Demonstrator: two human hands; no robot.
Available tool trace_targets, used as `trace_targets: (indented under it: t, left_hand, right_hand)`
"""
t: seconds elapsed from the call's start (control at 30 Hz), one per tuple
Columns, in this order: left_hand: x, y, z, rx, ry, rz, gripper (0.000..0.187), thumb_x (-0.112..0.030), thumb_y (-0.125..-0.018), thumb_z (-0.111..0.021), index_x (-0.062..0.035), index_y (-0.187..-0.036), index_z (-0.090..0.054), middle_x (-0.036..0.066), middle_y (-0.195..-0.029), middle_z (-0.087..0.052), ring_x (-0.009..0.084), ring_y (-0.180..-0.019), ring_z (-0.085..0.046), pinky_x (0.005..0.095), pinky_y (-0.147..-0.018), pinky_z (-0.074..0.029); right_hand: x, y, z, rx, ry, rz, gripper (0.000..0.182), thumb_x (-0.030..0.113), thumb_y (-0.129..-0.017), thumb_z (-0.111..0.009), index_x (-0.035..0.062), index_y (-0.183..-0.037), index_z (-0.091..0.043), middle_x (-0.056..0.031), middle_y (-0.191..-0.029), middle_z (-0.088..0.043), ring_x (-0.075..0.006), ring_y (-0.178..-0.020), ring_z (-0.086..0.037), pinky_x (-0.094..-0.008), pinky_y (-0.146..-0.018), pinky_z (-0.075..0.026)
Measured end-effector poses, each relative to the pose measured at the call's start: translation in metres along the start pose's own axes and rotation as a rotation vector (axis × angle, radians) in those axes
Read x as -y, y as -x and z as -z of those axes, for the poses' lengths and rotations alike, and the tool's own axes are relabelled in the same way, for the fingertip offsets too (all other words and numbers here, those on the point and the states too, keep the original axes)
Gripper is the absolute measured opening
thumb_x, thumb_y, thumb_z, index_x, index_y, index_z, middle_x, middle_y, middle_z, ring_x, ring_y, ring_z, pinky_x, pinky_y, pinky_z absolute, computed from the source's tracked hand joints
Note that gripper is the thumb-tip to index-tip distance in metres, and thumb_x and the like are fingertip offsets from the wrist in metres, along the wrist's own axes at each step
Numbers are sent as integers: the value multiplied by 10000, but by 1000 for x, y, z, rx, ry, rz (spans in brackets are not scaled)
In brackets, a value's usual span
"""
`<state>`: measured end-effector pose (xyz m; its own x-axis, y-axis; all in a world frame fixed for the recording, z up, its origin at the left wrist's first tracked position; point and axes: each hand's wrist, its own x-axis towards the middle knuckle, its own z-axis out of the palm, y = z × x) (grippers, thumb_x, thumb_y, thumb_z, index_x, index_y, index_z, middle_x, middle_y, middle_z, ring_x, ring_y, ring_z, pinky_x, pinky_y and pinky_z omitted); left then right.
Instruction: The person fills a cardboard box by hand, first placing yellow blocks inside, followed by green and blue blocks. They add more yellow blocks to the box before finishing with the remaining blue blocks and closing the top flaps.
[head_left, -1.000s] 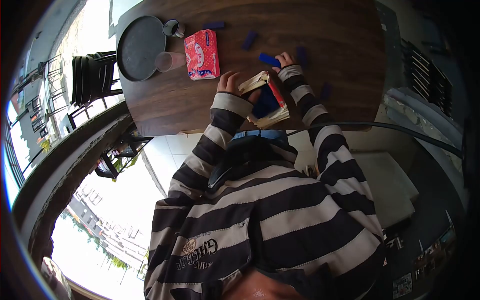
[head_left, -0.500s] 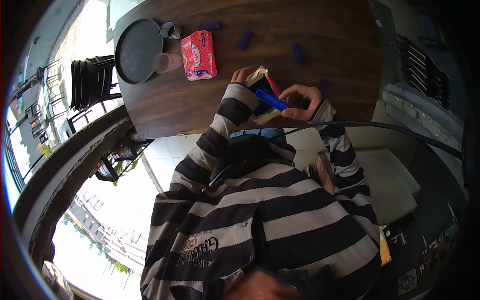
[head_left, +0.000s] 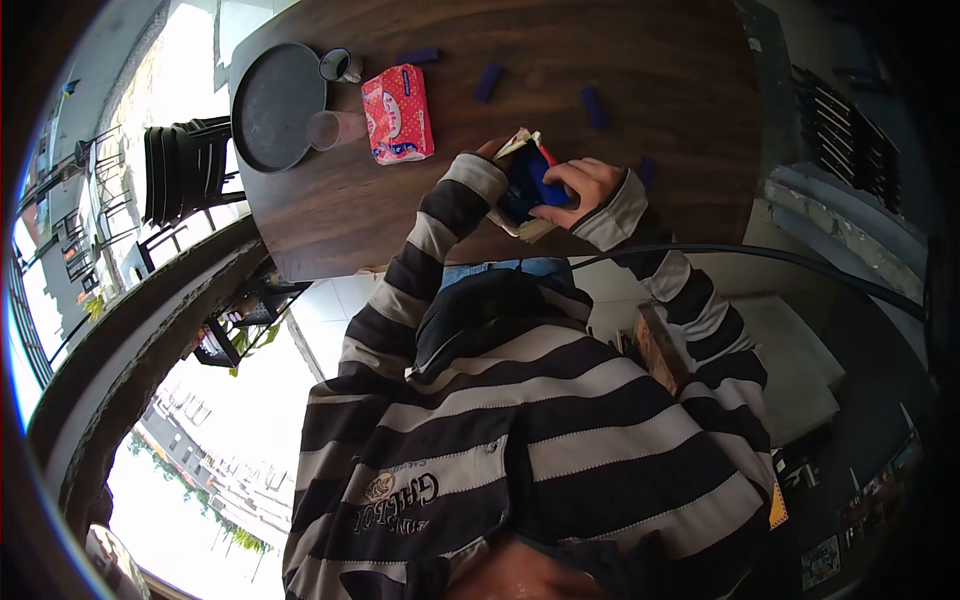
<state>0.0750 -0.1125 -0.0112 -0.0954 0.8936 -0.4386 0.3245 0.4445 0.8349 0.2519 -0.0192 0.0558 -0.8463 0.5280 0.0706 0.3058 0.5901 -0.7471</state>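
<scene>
My left hand (head_left: 490, 150), mostly hidden behind its sleeve and the carton, grips a small open carton (head_left: 535, 232) with pale, torn-looking flaps and a bit of red at its edge. Dark blue shows inside the carton. At its opening, my right hand (head_left: 585, 187) has thumb and fingers closed around a blue block (head_left: 550, 190), which is partly covered by the fingers. More blue blocks lie apart on the table: one (head_left: 647, 174) beside my right wrist, another (head_left: 595, 108) beyond my hands, and a third (head_left: 488, 83) farther left.
On the brown wooden table (head_left: 480, 30), a pink and red packet (head_left: 398, 115) lies near a clear cup (head_left: 335, 130), a mug (head_left: 340, 66) and a round dark tray (head_left: 275, 105). A fourth-side block (head_left: 418, 56) is behind the packet. A black cable (head_left: 760, 252) crosses near my right forearm.
My right hand has moved the blue block left to the carton's opening; before, the block was tilted in front of the carton. The carton now faces me more openly.
</scene>
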Motion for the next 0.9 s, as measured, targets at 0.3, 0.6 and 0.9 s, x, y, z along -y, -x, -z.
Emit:
trace_targets:
  t: [0.3, 0.6, 0.9]
  left_hand:
    - [-8, -3, 2, -11, -444, -44, 162, -95, -813, -498, -43, -965, -473, 65, -879, -575, 190, -831, -548, 247, -707, -412]
    - [6, -2, -13, -132, 197, 78, 223, -52, -780, -563, -26, -972, -453, 118, -880, -611, 187, -789, -589, 277, -659, -449]
    - [2, 1, -15, -93, 92, 151, 313, -71, -784, -575, -25, -1058, -430, 107, -907, -604, 172, -835, -578, 272, -700, -445]
  right_hand:
    - [-15, -12, 2, 9, 186, -32, 224, 238, -594, -715, 79, -648, -566, -39, -650, -501, -194, -611, -497, -316, -529, -409]
    - [-10, -14, -19, -225, -118, -263, 330, 94, -614, -679, 80, -886, -493, -75, -804, -520, -253, -708, -549, -337, -572, -457]
    - [-32, -11, -39, -118, -77, -313, 306, 90, -637, -663, 69, -899, -505, -90, -862, -546, -283, -795, -568, -352, -625, -470]
